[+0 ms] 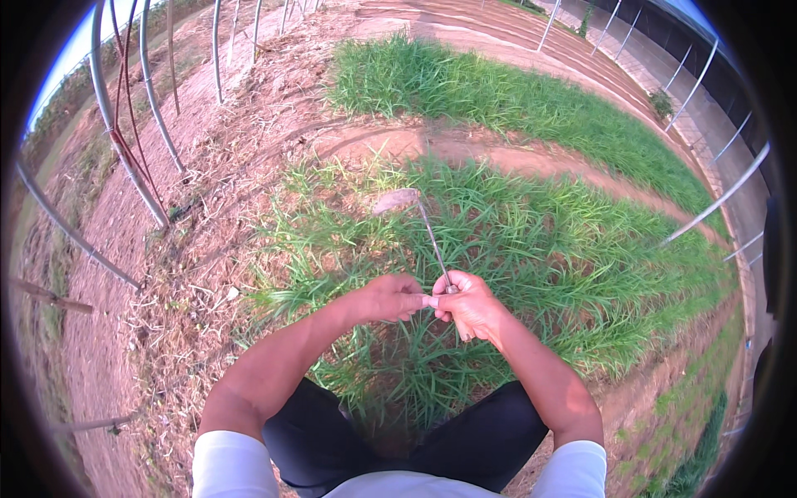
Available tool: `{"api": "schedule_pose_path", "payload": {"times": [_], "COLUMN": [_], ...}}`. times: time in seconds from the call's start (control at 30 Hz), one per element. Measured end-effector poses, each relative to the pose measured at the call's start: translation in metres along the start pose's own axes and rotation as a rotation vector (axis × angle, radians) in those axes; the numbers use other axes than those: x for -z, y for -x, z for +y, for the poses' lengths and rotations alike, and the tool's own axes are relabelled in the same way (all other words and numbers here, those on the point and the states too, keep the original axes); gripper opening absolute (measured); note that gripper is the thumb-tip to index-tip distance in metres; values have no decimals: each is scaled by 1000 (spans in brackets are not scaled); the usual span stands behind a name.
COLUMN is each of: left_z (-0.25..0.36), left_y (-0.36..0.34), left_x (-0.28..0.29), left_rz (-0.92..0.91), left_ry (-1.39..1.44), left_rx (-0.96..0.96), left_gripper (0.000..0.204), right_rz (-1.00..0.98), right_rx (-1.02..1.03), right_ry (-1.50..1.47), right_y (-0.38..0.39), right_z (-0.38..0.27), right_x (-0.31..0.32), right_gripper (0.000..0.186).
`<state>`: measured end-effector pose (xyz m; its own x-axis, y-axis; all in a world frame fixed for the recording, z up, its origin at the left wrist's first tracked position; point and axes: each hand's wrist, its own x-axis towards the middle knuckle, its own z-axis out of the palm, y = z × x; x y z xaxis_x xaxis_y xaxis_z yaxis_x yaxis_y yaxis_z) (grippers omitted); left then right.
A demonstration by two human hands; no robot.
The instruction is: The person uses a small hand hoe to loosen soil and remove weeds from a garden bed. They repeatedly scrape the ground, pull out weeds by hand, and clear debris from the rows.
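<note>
A small hand hoe [397, 200] points away from me, its flat, dirt-dulled blade up over the grass and its thin metal shaft slanting down. My right hand [467, 305] is closed around its short wooden handle, whose end shows below the fingers. Close against it, my left hand [395, 298] has its fingers curled together. The tips of both hands meet above the grass [398, 365], and whatever the left fingers may pinch is too small to make out. My knees are bent on either side of the green clump beneath.
Another grass bed [515, 100] lies beyond a bare soil strip [531, 159]. Metal poles [124, 149] stand in the dry, straw-strewn ground at left. More slanting poles [718, 199] line the right side beside a pale path.
</note>
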<state>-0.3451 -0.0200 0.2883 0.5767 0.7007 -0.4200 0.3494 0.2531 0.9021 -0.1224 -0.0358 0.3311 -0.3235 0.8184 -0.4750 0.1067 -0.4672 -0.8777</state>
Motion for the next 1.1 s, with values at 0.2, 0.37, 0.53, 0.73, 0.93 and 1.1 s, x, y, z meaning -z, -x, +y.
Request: {"api": "schedule_pose_path", "payload": {"times": [0.2, 0.37, 0.53, 0.73, 0.93, 1.1], "left_z": [8, 8, 7, 14, 18, 11], "left_y": [5, 8, 3, 0, 7, 2], "left_x": [2, -3, -14, -21, -20, -23], "left_rz": [-59, -91, -17, -30, -112, -165], "left_ry": [122, 217, 233, 255, 321, 424], "left_rx": [87, 81, 33, 61, 67, 53], "left_gripper": [71, 79, 87, 88, 87, 85], "right_rz": [-111, -6, 116, 91, -18, 8], "right_rx": [23, 102, 153, 133, 130, 209], "right_ry": [-170, -162, -73, -107, -285, -275], "right_y": [2, 5, 4, 4, 11, 9], "right_z": [0, -4, -4, -5, -10, -13], "right_x": [8, 1, -2, 5, 7, 1], "right_gripper": [18, 20, 23, 23, 22, 24]}}
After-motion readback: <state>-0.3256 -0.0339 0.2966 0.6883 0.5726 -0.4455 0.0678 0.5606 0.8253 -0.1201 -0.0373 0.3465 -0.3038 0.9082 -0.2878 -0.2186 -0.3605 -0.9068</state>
